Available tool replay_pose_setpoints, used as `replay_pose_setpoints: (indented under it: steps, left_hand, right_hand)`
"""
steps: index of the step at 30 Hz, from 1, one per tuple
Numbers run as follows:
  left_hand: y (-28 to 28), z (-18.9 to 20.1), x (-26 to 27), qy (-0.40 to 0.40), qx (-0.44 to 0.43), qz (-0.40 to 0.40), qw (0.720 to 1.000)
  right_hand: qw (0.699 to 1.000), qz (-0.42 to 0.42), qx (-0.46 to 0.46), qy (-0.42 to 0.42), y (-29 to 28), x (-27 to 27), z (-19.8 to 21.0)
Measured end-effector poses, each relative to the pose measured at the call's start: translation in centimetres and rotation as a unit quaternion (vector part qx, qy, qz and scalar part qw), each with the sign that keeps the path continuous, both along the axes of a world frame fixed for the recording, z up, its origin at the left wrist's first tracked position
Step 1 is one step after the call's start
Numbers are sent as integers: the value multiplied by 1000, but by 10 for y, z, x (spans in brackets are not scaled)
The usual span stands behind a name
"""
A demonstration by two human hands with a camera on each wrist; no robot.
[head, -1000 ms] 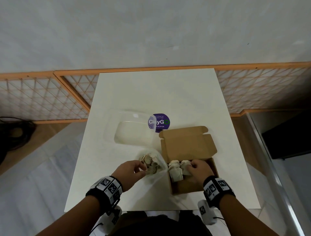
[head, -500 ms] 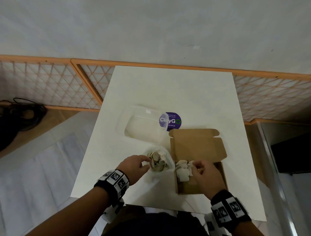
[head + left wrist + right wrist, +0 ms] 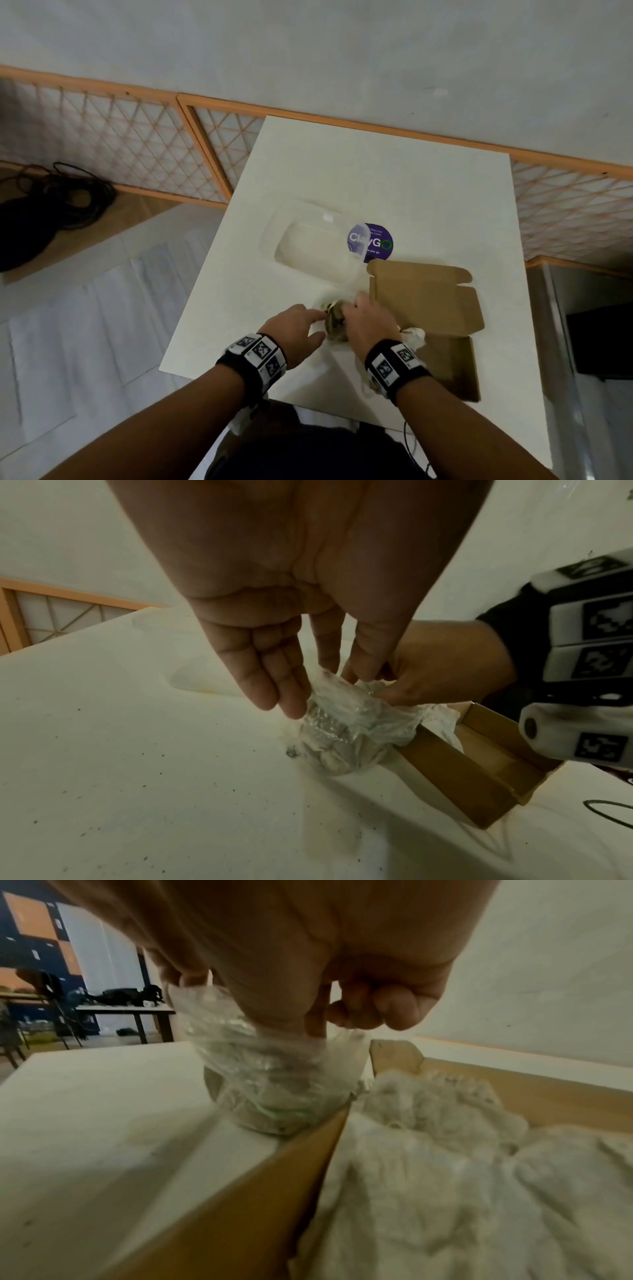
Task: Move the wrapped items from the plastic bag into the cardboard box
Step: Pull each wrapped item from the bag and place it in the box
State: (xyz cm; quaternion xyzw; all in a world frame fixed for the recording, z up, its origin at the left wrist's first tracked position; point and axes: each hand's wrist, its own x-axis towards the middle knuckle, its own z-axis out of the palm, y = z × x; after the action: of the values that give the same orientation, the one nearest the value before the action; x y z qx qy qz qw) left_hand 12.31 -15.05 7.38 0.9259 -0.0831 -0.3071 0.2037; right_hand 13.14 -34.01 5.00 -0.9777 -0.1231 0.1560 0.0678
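While the right hand (image 3: 368, 323) was at the cardboard box (image 3: 445, 363) a second ago, it has now crossed to the plastic bag (image 3: 346, 723) near the desk's front edge, fingers reaching into its mouth, grip hidden. The left hand (image 3: 294, 329) pinches the bag's rim. Another wrapped item (image 3: 445, 1164) likely follows those already boxed.

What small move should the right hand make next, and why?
Probably close the fingers on one wrapped item and lift it out toward the cardboard box. The right hand is already at the mouth of the plastic bag, the left hand pinches the bag's rim open, and wrapped items already lie in the box.
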Motion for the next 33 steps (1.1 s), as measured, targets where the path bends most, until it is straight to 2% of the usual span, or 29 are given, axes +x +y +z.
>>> replay_pose_setpoints:
  steps: [4, 8, 12, 16, 19, 22, 25, 29, 33]
  left_hand:
    - [2, 0, 2, -2, 0, 2, 1000]
    - [5, -1, 5, -7, 0, 6, 1000]
    - [7, 1, 6, 3, -5, 13, 1000]
    - [6, 17, 6, 10, -7, -2, 1000]
    - [5, 37, 8, -16, -23, -15, 999]
    - [-2, 65, 12, -55, -82, -21, 995]
    - [-19, 95, 14, -77, -182, -22, 980]
    - [-40, 122, 16, -80, -320, -17, 944]
    - [-42, 136, 19, -90, -340, -3, 936]
  right_hand:
    - [1000, -24, 11, 13, -2, 4, 6]
    - [987, -85, 130, 29, -16, 1, 31]
    - [964, -96, 248, -7, -31, -9, 69]
    - [949, -90, 302, -10, -40, -14, 99]
    - [936, -78, 342, -30, -43, -16, 118]
    - [931, -72, 356, -29, -44, -18, 133]
    - [924, -77, 373, -14, -45, -21, 149]
    - [879, -122, 461, 24, -45, -22, 170]
    - [851, -177, 490, 69, -53, -19, 188]
